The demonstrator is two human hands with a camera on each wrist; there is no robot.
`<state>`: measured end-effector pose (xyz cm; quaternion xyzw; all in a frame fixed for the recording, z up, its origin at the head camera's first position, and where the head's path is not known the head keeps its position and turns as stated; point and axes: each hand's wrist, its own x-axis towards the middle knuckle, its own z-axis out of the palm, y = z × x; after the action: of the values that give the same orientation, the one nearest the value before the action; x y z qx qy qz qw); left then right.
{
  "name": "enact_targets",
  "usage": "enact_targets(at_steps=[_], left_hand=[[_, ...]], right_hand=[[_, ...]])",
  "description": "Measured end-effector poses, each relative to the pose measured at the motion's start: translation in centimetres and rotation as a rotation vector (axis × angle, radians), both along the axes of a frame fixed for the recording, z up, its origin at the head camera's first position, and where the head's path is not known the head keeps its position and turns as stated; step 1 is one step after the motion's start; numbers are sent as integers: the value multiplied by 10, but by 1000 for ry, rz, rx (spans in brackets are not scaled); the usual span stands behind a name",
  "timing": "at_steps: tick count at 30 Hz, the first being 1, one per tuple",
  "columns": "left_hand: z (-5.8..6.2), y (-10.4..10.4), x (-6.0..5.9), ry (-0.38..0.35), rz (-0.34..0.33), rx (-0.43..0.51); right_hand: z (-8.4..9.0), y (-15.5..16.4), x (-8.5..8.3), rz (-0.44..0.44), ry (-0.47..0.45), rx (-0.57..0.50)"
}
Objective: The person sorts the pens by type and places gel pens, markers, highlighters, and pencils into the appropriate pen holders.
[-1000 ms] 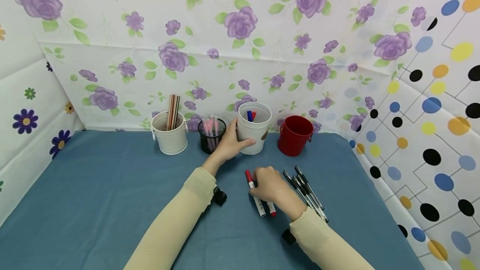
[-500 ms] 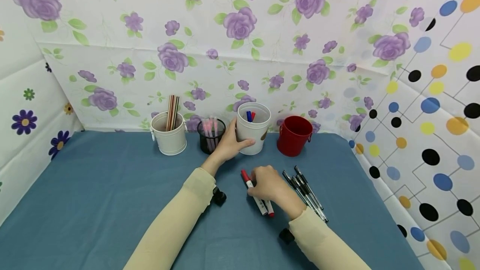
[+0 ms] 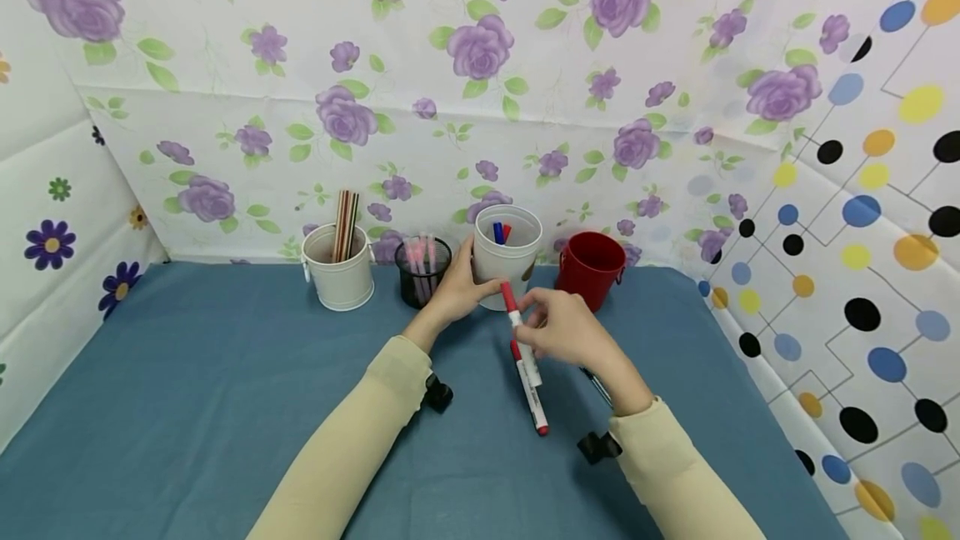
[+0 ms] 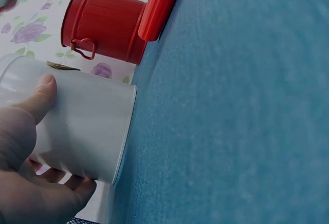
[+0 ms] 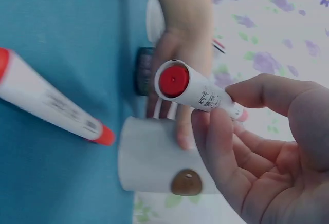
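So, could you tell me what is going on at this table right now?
A person is handling markers. The right hand pinches a red-capped marker and holds it off the blue cloth, just in front of a white cup. The left hand grips that cup, which has a blue and a red marker inside. A second red marker lies on the cloth, and a red bucket stands beside the cup.

Blue-clothed table (image 3: 187, 407) with four pots, loose pens.
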<state>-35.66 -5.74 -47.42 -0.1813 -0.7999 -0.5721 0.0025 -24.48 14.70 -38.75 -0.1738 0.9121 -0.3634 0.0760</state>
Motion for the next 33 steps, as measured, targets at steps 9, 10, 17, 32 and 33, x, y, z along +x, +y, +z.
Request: enact_targets(at_steps=[9,10,17,32,33], left_hand=[[2,1,1,-3,-10,38],[2,1,1,-3,-10,40],[1,1,1,16,-9,47],[1,0,0,-6,-7,35],[1,0,0,-8,-7,32]], right_hand=[[34,7,-11,-62,150,-103],[37,7,-12,-69,166,-110],[55,7,-23,-121,239,-128],[83,-3,-65,-248,391,-260],[83,-5,-68,-259,402,-265]])
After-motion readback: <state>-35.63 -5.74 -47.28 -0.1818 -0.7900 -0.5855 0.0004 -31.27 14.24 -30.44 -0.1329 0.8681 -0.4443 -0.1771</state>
